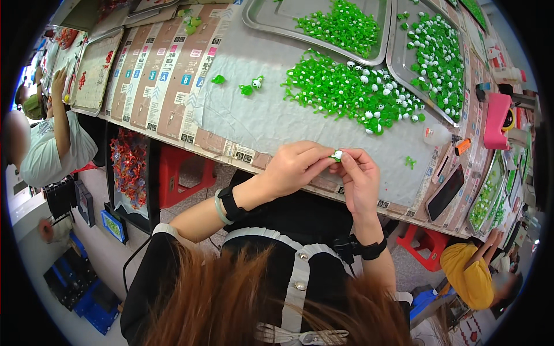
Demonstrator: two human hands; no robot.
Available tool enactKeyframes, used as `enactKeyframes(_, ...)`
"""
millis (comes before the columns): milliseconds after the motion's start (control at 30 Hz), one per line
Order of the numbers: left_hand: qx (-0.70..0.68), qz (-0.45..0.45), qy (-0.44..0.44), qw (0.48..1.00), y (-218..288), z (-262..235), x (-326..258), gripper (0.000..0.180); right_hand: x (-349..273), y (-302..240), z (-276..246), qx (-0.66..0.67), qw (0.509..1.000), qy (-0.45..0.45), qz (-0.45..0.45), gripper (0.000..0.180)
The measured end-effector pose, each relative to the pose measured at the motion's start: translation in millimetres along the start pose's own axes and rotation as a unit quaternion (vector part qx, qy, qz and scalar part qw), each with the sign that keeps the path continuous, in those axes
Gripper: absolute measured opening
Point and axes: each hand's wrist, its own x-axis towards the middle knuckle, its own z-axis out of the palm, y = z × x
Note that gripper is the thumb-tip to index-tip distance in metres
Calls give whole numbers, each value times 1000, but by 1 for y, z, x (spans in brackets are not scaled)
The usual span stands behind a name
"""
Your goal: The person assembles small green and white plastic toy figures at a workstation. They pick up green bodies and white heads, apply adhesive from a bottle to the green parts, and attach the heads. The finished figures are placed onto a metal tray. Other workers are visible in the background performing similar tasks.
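Note:
My left hand [297, 164] and my right hand [360, 176] meet above the table's front edge. Between their fingertips they pinch a small green plastic figure [337, 155] with a white round part on it. Both hands are closed on it, and the fingers partly cover it. Beyond them, a pile of green figure parts [323, 86] lies on the white sheet [242, 118], with many white eyeball-like pieces on its right side. One loose green piece [410, 162] lies to the right of my right hand. Several more green pieces [251, 87] are at the left.
Metal trays [378, 55] of green parts stand at the back. A dark phone [445, 193], a glue bottle [437, 135] and a pink tape dispenser [497, 121] are at the right. A bin of red parts [128, 167] is below left. Other people sit at both sides.

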Motion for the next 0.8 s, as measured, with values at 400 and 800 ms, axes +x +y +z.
enactKeyframes(400, 4, 3, 17, 1000, 3, 1, 2, 13, -2, 1, 5, -13, 999, 43, -2, 10)
enactKeyframes(800, -48, -47, -4, 998, 4, 0, 5, 16, -2, 3, 5, 0, 999, 41, -32, 12)
